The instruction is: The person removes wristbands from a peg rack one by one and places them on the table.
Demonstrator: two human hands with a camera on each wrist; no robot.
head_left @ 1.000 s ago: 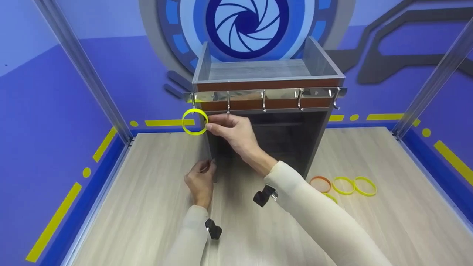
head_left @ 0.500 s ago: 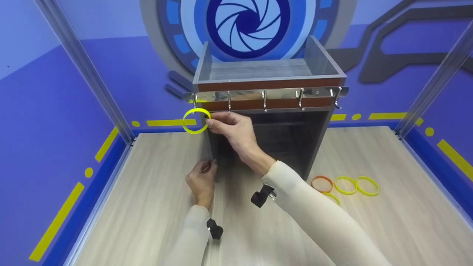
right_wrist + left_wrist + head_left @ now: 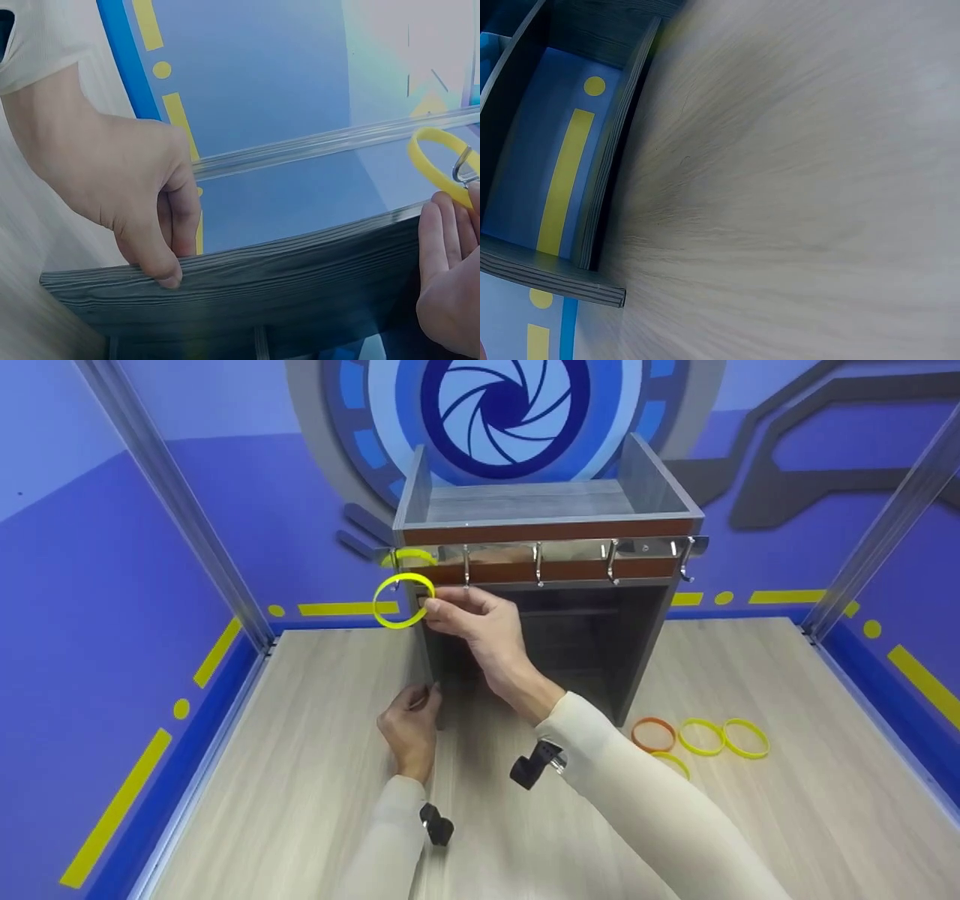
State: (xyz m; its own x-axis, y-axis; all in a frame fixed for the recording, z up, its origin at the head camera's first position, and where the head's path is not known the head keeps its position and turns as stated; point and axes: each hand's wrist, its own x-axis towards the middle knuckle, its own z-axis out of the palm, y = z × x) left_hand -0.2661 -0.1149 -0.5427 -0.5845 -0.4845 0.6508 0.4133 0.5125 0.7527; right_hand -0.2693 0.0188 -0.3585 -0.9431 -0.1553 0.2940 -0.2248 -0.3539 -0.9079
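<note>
The right hand [image 3: 472, 622] pinches a yellow rubber ring [image 3: 403, 601] at the leftmost metal hook [image 3: 394, 564] of the shiny hook rail [image 3: 540, 551] on the grey wooden cabinet [image 3: 540, 607]; the ring sits just left of its fingertips and appears looped on the hook in the right wrist view. Below and left of it, the left hand [image 3: 409, 727] grips the cabinet's left side panel [image 3: 247, 277], fingers curled over the edge. Well right of both hands, an orange ring [image 3: 651, 733] and yellow rings [image 3: 722, 737] lie on the pale wooden tabletop [image 3: 300, 780]
</note>
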